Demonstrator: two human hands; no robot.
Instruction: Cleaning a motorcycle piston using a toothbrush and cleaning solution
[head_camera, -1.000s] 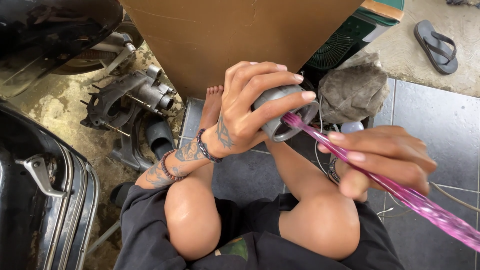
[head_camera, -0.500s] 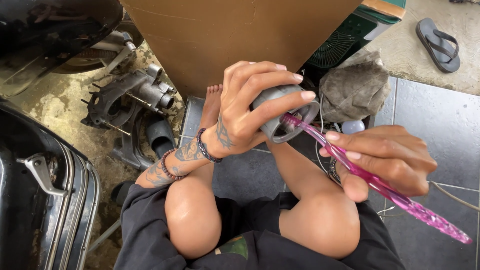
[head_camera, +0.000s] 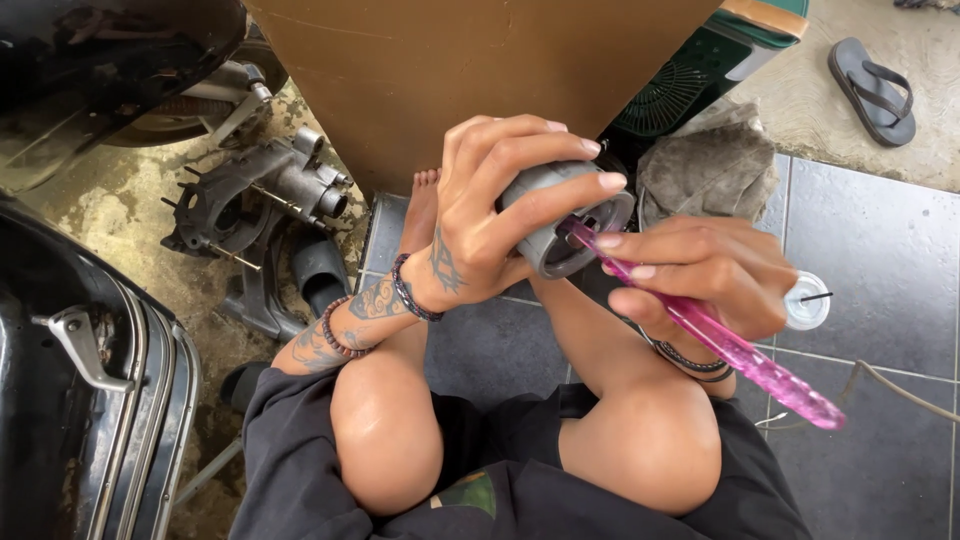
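Note:
My left hand (head_camera: 490, 210) grips a grey cylindrical part (head_camera: 565, 225) from above, its open end tilted toward me. My right hand (head_camera: 705, 270) holds a translucent pink tool handle (head_camera: 740, 355), and the tool's tip sits inside the open end of the grey part. Both hands are raised above my bent knees (head_camera: 640, 450). Bead bracelets ring both wrists.
A brown cardboard box (head_camera: 480, 70) stands ahead. A metal engine casing (head_camera: 250, 195) and black slipper (head_camera: 320, 275) lie left, beside a black scooter body (head_camera: 70, 400). A grey rag (head_camera: 715, 165), a green crate (head_camera: 700, 80), a sandal (head_camera: 875, 90) and a small round clear lid (head_camera: 808, 300) are right.
The pink tool has slid further into the grey part, so less of its handle sticks out past my right hand. My left hand keeps its grip.

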